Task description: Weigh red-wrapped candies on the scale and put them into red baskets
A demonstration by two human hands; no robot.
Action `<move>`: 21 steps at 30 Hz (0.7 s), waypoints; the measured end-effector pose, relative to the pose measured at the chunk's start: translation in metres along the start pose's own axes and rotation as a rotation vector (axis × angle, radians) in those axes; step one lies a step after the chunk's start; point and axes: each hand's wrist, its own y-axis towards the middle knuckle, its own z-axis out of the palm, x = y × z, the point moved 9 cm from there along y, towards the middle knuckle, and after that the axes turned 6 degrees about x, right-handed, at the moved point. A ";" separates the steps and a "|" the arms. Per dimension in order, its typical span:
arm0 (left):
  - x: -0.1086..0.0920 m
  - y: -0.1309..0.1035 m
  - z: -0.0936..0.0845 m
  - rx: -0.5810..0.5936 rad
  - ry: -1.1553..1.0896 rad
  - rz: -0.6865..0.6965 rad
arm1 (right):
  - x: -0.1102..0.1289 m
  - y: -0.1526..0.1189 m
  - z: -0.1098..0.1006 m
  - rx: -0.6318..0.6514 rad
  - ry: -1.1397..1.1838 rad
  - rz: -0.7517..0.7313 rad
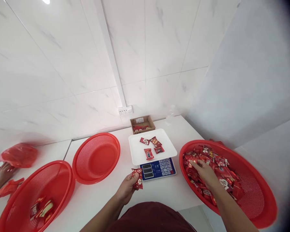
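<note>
My left hand [127, 189] is closed on a red candy packet [138, 179], just in front of the scale's blue keypad [157, 168]. On the scale's white tray [135, 149] lie several small red packets, one of them an orange-red packet [149, 154] near the front. My right hand [203, 170] reaches into the large red basket [263, 193] on the right, among many red packets [223, 170]. Its thumb and fingers are pressed together at a packet there; what exactly they pinch is too small to make out.
A red basket [96, 158] without packets stands left of the scale. Further left, another basket [62, 174] holds a few packets. A cardboard box [143, 124] sits behind the scale. At far left, another person's hand [5, 170] touches a red plastic bag [19, 155].
</note>
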 end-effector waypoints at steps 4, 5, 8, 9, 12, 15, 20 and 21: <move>-0.011 -0.007 0.004 0.032 0.004 0.093 | 0.035 0.001 0.053 0.245 0.244 -0.018; -0.012 -0.009 0.002 0.024 0.012 0.102 | 0.040 0.002 0.065 0.277 0.254 -0.018; -0.012 -0.012 -0.005 -0.017 0.063 0.110 | 0.053 0.004 0.092 0.322 0.199 -0.026; -0.011 -0.013 -0.007 -0.033 0.088 0.114 | 0.058 0.006 0.099 0.330 0.175 -0.031; -0.012 -0.016 -0.011 -0.070 0.144 0.128 | 0.078 0.014 0.116 0.360 0.105 -0.087; -0.011 -0.017 -0.011 -0.091 0.145 0.120 | 0.100 0.024 0.122 0.328 0.041 -0.168; -0.007 -0.020 -0.013 -0.090 0.136 0.080 | 0.130 0.016 0.142 0.230 -0.246 -0.450; -0.005 -0.021 -0.014 -0.095 0.134 0.074 | 0.133 0.010 0.152 0.244 -0.315 -0.506</move>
